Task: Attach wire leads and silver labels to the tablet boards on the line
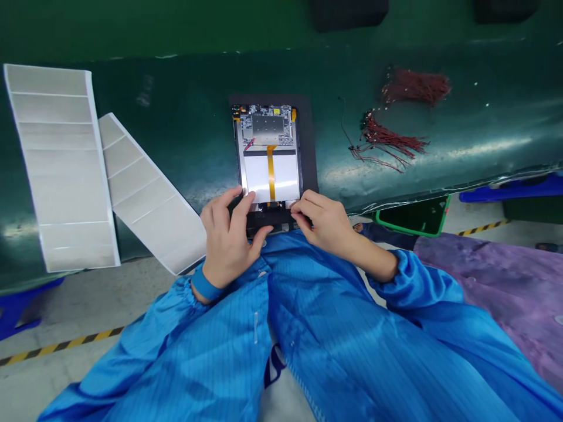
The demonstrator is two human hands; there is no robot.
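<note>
The opened tablet (288,173) is lying on a black mat (309,146) near the bench's (176,105) front edge, its board (268,124) facing up and an orange strip (271,176) running down its middle. Your left hand (231,237) is touching its lower left corner, thumb and fingers spreading apart; your right hand (323,223) is bunching its fingertips at the lower right (whether they're gripping anything, you can't tell). Two white sheets (70,170) are lying to the left, and dark red wires (416,87) are resting to the right.
</note>
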